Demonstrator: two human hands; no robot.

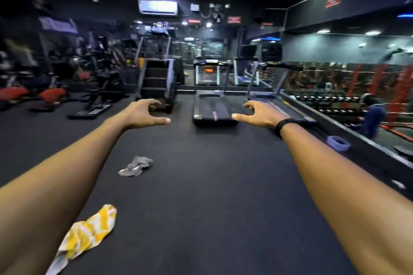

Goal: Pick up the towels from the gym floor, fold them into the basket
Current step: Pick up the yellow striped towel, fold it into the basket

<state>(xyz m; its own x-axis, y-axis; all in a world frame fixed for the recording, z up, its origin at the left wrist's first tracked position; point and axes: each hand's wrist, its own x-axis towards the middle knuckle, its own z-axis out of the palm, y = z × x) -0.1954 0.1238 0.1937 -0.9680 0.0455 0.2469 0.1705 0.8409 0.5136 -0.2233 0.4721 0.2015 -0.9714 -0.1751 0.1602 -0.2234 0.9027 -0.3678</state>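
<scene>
A crumpled grey towel [135, 166] lies on the dark gym floor, left of centre. Closer to me, at the lower left, lies a yellow and white towel [87, 232], partly hidden by my left forearm. A pale blue basket [338, 142] stands on the floor at the right, by the mirror wall. Both arms stretch forward at chest height, well above the towels. My left hand [145, 114] and my right hand [257, 113] hold nothing, with fingers loosely curled and thumbs pointing inward. A black band sits on my right wrist.
Treadmills [212, 111] and a stair machine [157, 82] stand ahead. Exercise bikes and benches [93, 96] fill the left side. A dumbbell rack [324, 98] and a mirror wall run along the right. Dark open floor lies between me and the machines.
</scene>
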